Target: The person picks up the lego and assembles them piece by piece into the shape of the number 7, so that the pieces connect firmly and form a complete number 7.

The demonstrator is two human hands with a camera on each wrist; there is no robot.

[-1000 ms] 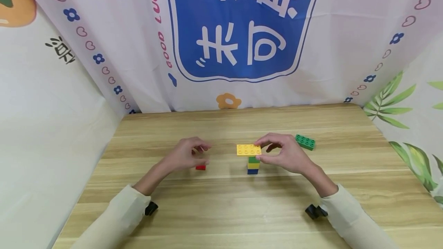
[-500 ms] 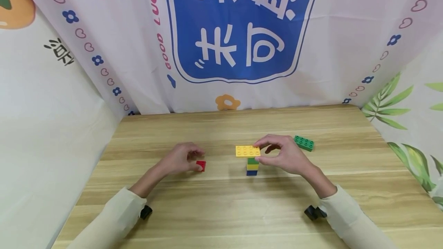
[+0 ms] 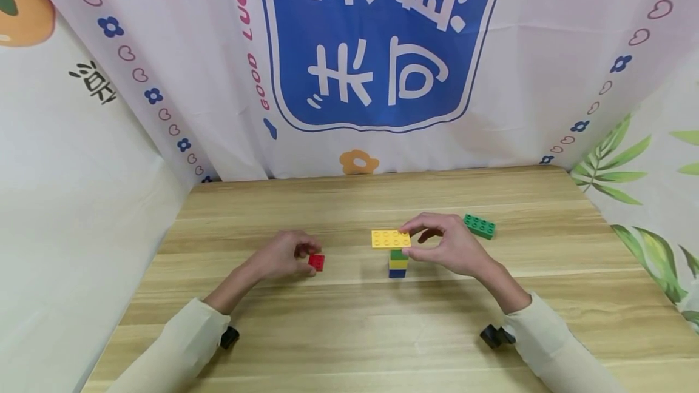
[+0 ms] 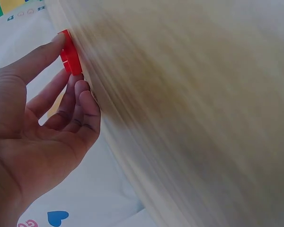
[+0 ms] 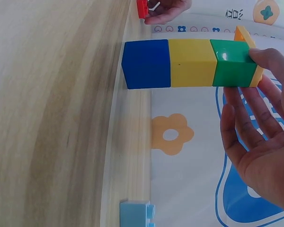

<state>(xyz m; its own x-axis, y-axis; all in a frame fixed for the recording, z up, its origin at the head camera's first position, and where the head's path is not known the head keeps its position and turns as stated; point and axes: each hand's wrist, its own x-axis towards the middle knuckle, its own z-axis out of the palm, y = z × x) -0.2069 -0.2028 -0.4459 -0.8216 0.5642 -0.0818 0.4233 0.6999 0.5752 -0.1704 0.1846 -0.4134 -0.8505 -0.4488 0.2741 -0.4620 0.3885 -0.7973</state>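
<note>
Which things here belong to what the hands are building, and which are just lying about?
Seemingly part of the job:
red brick, pinched by the left hand
yellow plate, held by the right hand
blue, yellow and green stack, beneath the plate

Seemingly just lying about:
green brick, untouched on the table, perhaps a spare

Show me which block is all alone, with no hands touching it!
The green block on the table, right of the tower. The left hand pinches the red block; the rest form the tower.
</note>
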